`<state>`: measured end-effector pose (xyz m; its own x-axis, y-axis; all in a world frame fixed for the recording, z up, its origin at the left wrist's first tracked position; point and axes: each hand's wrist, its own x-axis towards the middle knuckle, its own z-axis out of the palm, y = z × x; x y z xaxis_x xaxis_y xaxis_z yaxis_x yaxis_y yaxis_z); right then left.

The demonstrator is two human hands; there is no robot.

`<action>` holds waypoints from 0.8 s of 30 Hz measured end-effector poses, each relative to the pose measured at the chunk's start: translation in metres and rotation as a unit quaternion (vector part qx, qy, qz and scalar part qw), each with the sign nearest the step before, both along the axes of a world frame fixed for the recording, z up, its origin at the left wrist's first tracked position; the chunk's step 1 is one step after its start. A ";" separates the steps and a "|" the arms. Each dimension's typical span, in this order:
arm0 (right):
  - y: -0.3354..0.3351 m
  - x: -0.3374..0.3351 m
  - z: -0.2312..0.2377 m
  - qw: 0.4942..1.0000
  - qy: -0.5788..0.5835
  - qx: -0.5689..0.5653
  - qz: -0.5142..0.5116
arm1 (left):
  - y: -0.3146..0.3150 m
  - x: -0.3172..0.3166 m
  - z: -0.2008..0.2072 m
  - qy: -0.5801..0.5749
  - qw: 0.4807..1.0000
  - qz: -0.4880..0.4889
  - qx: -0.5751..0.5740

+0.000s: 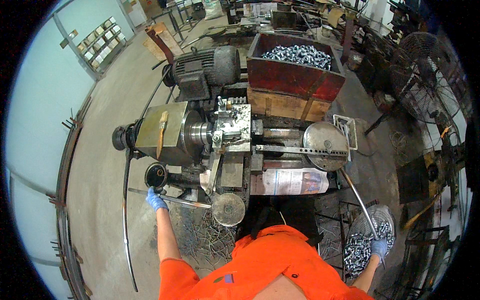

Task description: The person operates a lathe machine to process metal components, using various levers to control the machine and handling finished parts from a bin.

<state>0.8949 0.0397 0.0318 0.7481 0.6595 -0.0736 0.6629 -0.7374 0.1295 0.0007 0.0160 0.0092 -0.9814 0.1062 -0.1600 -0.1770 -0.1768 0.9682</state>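
My left hand (156,199), in a blue glove, is closed round a steel lever (187,201) that runs to a round metal disc (228,210) at the machine's near side. Just behind that hand is a dark round cup (156,175). At the right, my gloved right hand (379,247) grips a long metal lever (359,197) leading up to a larger disc (320,137) with a perforated bar (295,150) across it. Under this hand is a mesh basket (391,220) of small shiny metal pieces (357,255). The lathe-like machine's tool block (235,125) lies between the levers.
A brush (161,135) rests on the machine's headstock cover (175,117). Behind stand a motor (210,67) and a red bin (300,77) of metal pieces. A printed sheet (290,181) lies in front of the slide. Metal scraps (212,237) litter the floor. A large fan (425,80) stands right.
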 end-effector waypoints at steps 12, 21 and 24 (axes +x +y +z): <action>-0.004 0.004 -0.003 0.999 0.010 -0.027 0.018 | -0.003 -0.013 -0.014 0.002 1.000 0.002 -0.007; 0.001 -0.032 0.006 0.991 0.031 0.110 0.066 | 0.007 0.009 0.003 0.001 1.000 -0.004 0.024; 0.046 -0.111 0.032 0.985 0.013 0.112 0.131 | 0.000 0.007 0.002 -0.007 1.000 -0.011 0.018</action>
